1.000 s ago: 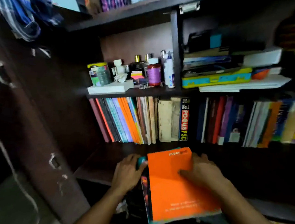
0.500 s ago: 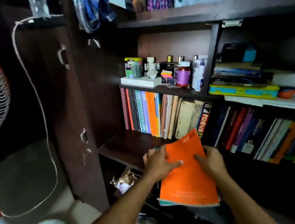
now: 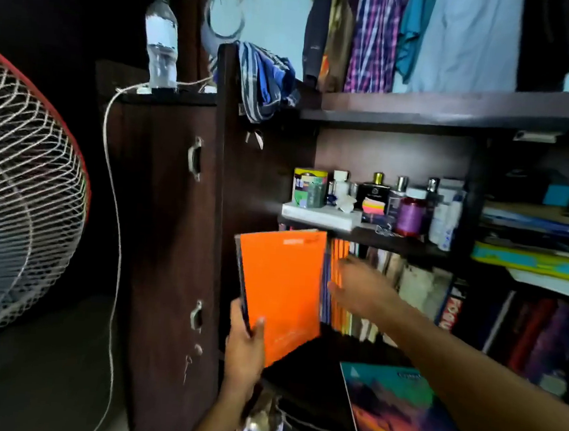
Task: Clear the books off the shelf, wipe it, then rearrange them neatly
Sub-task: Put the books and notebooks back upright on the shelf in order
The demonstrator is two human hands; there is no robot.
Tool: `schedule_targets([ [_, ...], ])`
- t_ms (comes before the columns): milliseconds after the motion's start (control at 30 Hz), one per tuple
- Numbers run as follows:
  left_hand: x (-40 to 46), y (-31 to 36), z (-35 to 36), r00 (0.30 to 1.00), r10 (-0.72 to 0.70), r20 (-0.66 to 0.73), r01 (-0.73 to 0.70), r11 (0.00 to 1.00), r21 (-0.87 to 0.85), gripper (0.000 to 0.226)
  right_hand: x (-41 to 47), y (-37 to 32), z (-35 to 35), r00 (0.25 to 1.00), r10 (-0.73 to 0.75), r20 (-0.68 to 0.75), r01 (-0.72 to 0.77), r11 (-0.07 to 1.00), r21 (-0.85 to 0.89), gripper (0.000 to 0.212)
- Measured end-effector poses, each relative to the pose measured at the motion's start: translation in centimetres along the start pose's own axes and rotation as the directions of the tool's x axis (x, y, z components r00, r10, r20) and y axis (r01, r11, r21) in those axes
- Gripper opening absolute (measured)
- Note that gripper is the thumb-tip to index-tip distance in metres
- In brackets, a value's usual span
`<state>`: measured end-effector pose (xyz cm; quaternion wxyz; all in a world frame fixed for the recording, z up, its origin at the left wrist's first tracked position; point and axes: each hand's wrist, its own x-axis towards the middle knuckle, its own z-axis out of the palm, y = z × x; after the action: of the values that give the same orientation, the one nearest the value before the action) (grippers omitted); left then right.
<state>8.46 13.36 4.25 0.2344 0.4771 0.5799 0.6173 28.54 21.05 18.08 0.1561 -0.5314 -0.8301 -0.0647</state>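
**Handling the Orange Book at the Shelf Row**

Your left hand (image 3: 243,345) grips the orange book (image 3: 281,292) at its lower left corner, thumb across the cover, fingers behind. The book stands nearly upright at 9 o'clock of the row of books (image 3: 366,291), just beside the first spines.

Expect a light, thin softcover: it will likely flex when held by one corner. Judge the glossy cover as slippery; support the spine edge or the bottom edge for better control. At least one darker book appears behind it in the same grip; the count cannot be read.

Your right hand (image 3: 360,290) reaches at 3 o'clock of the book, fingers extended against the standing spines, holding nothing.

At 5 o'clock, a colourful book (image 3: 406,422) lies flat, partly covered by your right forearm and cut off by the frame edge. The row's right end is dark and blurred.
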Motion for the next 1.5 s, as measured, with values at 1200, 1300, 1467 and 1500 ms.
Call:
schedule_targets([
  [1200, 4.1, -5.3, 4.8, 0.961, -0.04, -0.273, 0.174, 0.856, 0.487, 0.067, 11.4, -1.0, 10.1, 0.881, -0.327, 0.341, 0.376, 0.047, -0.926, 0.059],
  [1300, 4.2, -5.8, 4.9, 0.958, -0.04, -0.283, 0.176, 0.863, 0.474, 0.065, 11.3, 0.1, 10.1, 0.888, -0.31, 0.34, 0.379, 0.071, -0.923, 0.057],
  [1467, 4.7, -6.8, 5.0, 0.955, -0.051, -0.294, 0.194, 0.853, 0.484, 0.073, 9.6, 0.2, 10.6, 0.896, -0.269, 0.353, 0.364, -0.013, -0.931, 0.047],
  [1500, 4.8, -6.9, 4.9, 0.953, -0.054, -0.297, 0.198, 0.854, 0.481, 0.074, 9.2, 0.1, 10.7, 0.894, -0.253, 0.371, 0.369, -0.056, -0.928, 0.044],
])
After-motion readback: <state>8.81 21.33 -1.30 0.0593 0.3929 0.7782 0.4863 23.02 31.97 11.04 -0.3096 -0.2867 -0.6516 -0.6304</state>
